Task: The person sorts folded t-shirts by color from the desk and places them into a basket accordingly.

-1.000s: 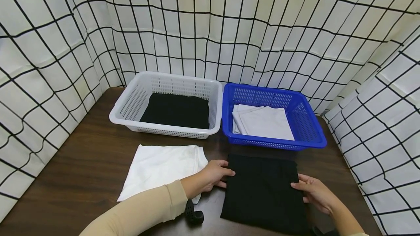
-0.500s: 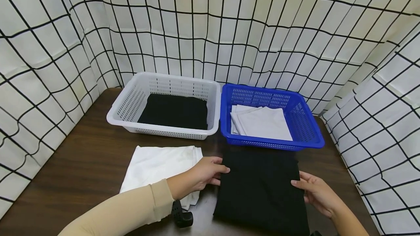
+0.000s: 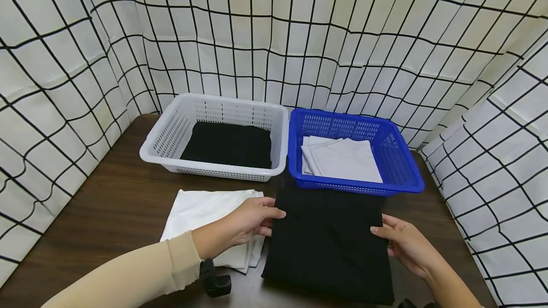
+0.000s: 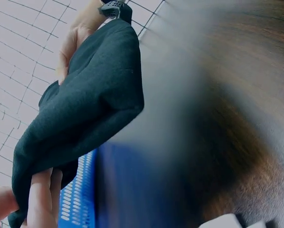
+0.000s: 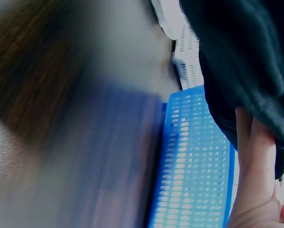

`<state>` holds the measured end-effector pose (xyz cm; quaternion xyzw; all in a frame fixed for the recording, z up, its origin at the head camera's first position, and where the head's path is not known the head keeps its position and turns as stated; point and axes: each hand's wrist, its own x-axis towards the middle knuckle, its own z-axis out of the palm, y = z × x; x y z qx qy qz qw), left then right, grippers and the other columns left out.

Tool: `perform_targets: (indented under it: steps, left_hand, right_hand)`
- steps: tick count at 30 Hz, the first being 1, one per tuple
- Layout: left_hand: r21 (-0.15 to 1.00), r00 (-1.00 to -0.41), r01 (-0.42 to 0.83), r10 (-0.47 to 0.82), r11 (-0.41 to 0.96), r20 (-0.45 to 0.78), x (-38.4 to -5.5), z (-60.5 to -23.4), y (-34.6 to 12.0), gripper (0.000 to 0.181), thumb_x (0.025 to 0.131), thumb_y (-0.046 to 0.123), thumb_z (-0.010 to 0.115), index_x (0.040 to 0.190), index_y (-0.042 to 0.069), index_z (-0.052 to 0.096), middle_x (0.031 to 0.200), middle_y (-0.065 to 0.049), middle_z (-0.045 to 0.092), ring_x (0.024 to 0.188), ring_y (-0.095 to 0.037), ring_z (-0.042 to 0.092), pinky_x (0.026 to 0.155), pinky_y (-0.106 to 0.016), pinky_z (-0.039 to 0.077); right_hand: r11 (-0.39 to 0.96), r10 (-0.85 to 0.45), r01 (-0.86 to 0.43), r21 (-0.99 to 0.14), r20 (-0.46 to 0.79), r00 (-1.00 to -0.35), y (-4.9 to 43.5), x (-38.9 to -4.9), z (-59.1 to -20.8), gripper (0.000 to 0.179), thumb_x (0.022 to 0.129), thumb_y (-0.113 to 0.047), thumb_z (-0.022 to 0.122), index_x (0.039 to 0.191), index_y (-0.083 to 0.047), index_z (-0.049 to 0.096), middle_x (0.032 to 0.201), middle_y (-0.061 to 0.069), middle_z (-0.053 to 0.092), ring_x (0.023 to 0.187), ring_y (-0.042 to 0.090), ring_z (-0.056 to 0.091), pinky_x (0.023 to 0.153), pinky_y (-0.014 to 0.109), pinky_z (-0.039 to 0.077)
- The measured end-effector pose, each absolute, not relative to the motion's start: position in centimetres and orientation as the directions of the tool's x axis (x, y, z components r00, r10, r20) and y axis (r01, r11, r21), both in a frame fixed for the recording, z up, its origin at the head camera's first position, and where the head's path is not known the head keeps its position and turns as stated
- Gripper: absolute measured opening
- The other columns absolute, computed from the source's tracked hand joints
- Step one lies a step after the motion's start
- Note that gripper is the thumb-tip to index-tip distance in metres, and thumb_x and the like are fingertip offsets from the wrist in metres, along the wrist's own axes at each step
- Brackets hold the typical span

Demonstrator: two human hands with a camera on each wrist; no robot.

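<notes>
A folded black cloth point(image 3: 329, 246) is held up between both hands in front of the blue basket. My left hand point(image 3: 248, 222) pinches its left edge, thumb on top and fingers underneath. On the opposite edge my right hand point(image 3: 406, 244) grips it the same way. In the left wrist view the cloth point(image 4: 85, 104) hangs off the table and sags in the middle. The right wrist view has the right hand's fingers point(image 5: 256, 166) under the fabric. A folded white cloth point(image 3: 199, 210) lies on the table, partly behind the left hand.
At the back left stands a white basket point(image 3: 214, 171) containing folded black cloth point(image 3: 231, 144). Beside it on the right, a blue basket point(image 3: 402, 187) contains folded white cloth point(image 3: 348, 160). White grid-patterned curtains point(image 3: 308, 23) enclose the brown table point(image 3: 107, 232) on the back and sides.
Both hands have shifted left with the black cloth and raised it off the table. Its far edge now reaches the blue basket's front. The baskets and the white cloth on the table have stayed put.
</notes>
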<state>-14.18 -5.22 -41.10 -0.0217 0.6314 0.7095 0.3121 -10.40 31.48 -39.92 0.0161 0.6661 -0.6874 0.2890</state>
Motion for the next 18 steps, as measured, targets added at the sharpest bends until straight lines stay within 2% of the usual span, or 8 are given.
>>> perform_targets:
  steps: [5, 9, 14, 18]
  left_hand:
    - [0.882, -0.810, -0.471, 0.400, -0.008, -0.429, -14.6, -40.1, -6.2, 0.040, 0.093, 0.009, 0.064, 0.130, -0.006, 0.056, 0.102, -0.008, 0.075, 0.087, -0.018, 0.074, 0.080, -0.040, 0.061]
    - [0.883, -0.818, -0.469, 0.388, -0.021, -0.425, -15.0, -39.3, -7.1, 0.040, 0.093, 0.008, 0.064, 0.130, -0.007, 0.057, 0.101, -0.007, 0.075, 0.085, -0.017, 0.074, 0.080, -0.039, 0.062]
    - [0.887, -0.825, -0.461, 0.381, -0.025, -0.418, -15.5, -38.2, -8.3, 0.039, 0.094, 0.007, 0.063, 0.129, -0.008, 0.056, 0.096, -0.003, 0.074, 0.085, -0.015, 0.074, 0.080, -0.036, 0.062]
    - [0.890, -0.828, -0.456, 0.376, -0.021, -0.416, -16.0, -37.6, -9.0, 0.037, 0.094, 0.007, 0.062, 0.128, -0.007, 0.057, 0.094, -0.001, 0.074, 0.084, -0.013, 0.073, 0.081, -0.034, 0.062]
  right_hand:
    - [0.055, -0.363, 0.393, -0.918, -0.385, -0.849, 30.3, -11.0, -39.2, 0.048, 0.103, -0.014, 0.052, 0.148, -0.004, 0.039, 0.118, -0.008, 0.073, 0.100, 0.011, 0.072, 0.080, 0.031, 0.062]
    - [0.046, -0.383, 0.374, -0.926, -0.362, -0.850, 29.4, -11.7, -38.9, 0.048, 0.104, -0.014, 0.051, 0.149, -0.004, 0.037, 0.115, -0.008, 0.074, 0.098, 0.009, 0.071, 0.078, 0.027, 0.061]
    - [0.005, -0.432, 0.361, -0.933, -0.327, -0.840, 28.4, -12.7, -38.5, 0.030, 0.106, -0.016, 0.048, 0.135, -0.020, 0.054, 0.114, -0.008, 0.073, 0.097, 0.007, 0.071, 0.079, 0.026, 0.061]
    - [-0.011, -0.455, 0.349, -0.937, -0.306, -0.836, 27.7, -13.3, -38.1, 0.026, 0.106, -0.015, 0.046, 0.127, -0.025, 0.059, 0.114, -0.008, 0.074, 0.098, 0.007, 0.071, 0.081, 0.027, 0.061]
